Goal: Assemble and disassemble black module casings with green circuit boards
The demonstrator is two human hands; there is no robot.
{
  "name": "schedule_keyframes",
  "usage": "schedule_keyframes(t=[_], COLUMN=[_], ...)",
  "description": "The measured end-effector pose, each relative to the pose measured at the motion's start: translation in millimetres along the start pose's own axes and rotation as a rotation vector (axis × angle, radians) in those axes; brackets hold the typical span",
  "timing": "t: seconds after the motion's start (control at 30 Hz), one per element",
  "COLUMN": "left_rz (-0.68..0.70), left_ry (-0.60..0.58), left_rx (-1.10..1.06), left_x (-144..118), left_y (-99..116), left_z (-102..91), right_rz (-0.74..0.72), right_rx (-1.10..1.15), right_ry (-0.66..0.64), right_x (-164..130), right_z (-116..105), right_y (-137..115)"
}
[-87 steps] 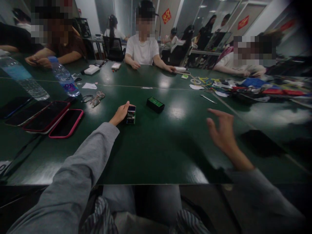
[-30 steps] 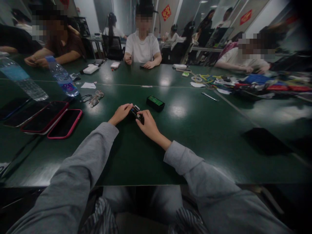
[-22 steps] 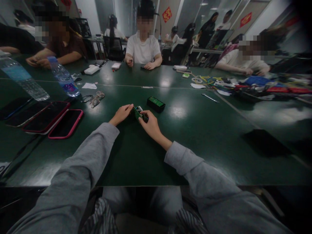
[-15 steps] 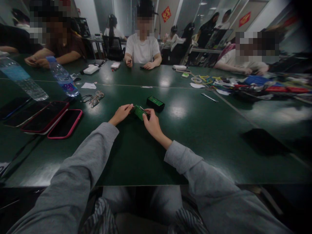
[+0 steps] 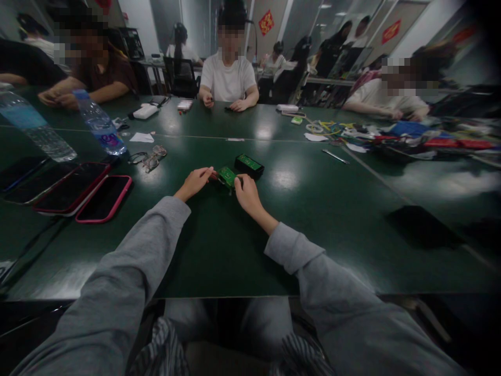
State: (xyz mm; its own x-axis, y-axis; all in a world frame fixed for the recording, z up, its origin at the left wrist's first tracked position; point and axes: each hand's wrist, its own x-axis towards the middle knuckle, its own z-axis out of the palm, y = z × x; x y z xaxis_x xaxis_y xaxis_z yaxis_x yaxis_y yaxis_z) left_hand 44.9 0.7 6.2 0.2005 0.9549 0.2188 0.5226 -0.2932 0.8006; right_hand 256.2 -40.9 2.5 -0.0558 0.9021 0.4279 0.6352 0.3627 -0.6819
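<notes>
While both arms in grey sleeves reach out over the dark green table (image 5: 219, 245), the stretch of tabletop between the near edge and the hands lies bare, and a wide patch to the right of the hands is bare as well. On the left that room is bounded by a row of phones (image 5: 102, 198) in red and pink cases, with a pair of glasses (image 5: 151, 158) and two water bottles (image 5: 99, 124) farther off. To the far right sits a clutter of cables and coloured parts (image 5: 391, 137), with a thin metal tool (image 5: 335, 156) lying between it and the hands. A seam runs across the table beyond the work, and other people sit along the far side, well apart from the hands.

At the middle of the table the left hand (image 5: 192, 183) and the right hand (image 5: 246, 194) meet on a small green circuit board (image 5: 227, 176). The board is tilted, its green face turned up and toward the viewer. The left fingertips pinch its left end; the right thumb and forefinger close on its right, nearer end, so the board spans the gap between the two hands. Whether it rests on the table cannot be told. Just beyond it, to the right, a black box with a green top (image 5: 249, 165) lies on the table, close to the board but apart from both hands.
</notes>
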Motion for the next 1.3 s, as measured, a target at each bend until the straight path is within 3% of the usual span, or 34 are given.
schedule_keyframes(t=[0.3,0.43,0.7,0.83,0.93,1.07,1.2,1.3], left_rz=[0.006,0.002,0.014,0.006,-0.013,-0.007,-0.002,-0.001], left_ry=[0.001,-0.001,-0.006,-0.001,0.002,-0.009,-0.008,-0.010], left_rx=[0.018,0.010,-0.025,-0.054,-0.052,-0.045,-0.050,-0.045], left_x=[0,0,2,2,1,0,1,1], left_y=[1,0,-3,-1,1,1,-1,-2], left_z=[-0.9,-0.5,0.8,0.7,-0.2,-1.0,-1.1,-1.1], right_rz=[-0.082,-0.162,-0.160,-0.171,-0.191,-0.152,-0.064,0.002], right_rx=[0.035,-0.012,-0.037,-0.012,0.008,-0.069,-0.246,-0.409], right_ry=[0.036,-0.005,-0.049,-0.088,-0.153,-0.173,0.061,0.288], right_x=[-4,-6,-5,-16,-39,-80,-114,-129], right_z=[-2,-1,-1,-15,-46,-107,-181,-252], right_y=[-3,-4,-4,-5,1,28,74,114])
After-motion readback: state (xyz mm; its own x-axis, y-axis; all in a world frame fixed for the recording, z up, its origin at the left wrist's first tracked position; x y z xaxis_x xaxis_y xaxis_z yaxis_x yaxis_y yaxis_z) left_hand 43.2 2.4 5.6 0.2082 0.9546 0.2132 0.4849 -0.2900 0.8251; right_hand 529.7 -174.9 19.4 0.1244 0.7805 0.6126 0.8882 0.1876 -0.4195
